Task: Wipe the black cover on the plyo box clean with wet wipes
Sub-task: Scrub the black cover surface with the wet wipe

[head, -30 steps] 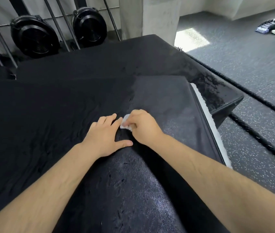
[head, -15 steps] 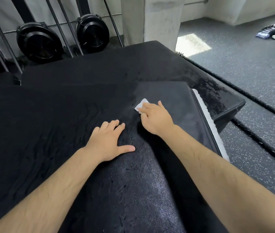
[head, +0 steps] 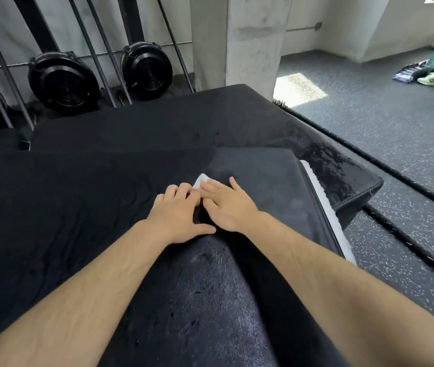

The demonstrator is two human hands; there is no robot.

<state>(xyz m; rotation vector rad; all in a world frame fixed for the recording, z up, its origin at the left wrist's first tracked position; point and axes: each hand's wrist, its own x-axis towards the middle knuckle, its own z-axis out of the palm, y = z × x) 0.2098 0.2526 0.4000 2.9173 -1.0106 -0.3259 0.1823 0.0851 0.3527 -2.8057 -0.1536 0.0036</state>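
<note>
Gym corner: speckled rubber floor [head: 369,123], concrete pillar [head: 253,41], two round black fans [head: 62,80] against the back wall. Near view is all plyo box [head: 359,185]. The black cover [head: 237,300] lies over its top, rumpled, with a raised fold running toward me between the forearms. At the cover's right edge a white strip [head: 322,205] shows.

Hands: left hand [head: 178,217] flat on the cover, fingers a bit apart, thumb out, pressing down just left of the fold; right hand [head: 227,206] flat too, fingers straight, laid over the wet wipe [head: 201,180]. Only a white corner pokes out past the fingertips. No pinch on either side. The two hands touch at the fingers, as far as I can tell.

Handling, my read: cover looks like thin coated fabric, soft, floppy, slick where damp. It'll creep and bunch under a stroke, so it needs an anchor: flat palm close to the wiping path, pulling slack away from it. Don't grab the fold; that only lifts it. Wipe is light, limp, wet, and will roll up if dragged by one edge. Best driven under flat fingers with even pressure. Nothing fragile here, so push firmly. Left part of the cover looks darker, right part near the strip duller. I can't judge progress from that.
</note>
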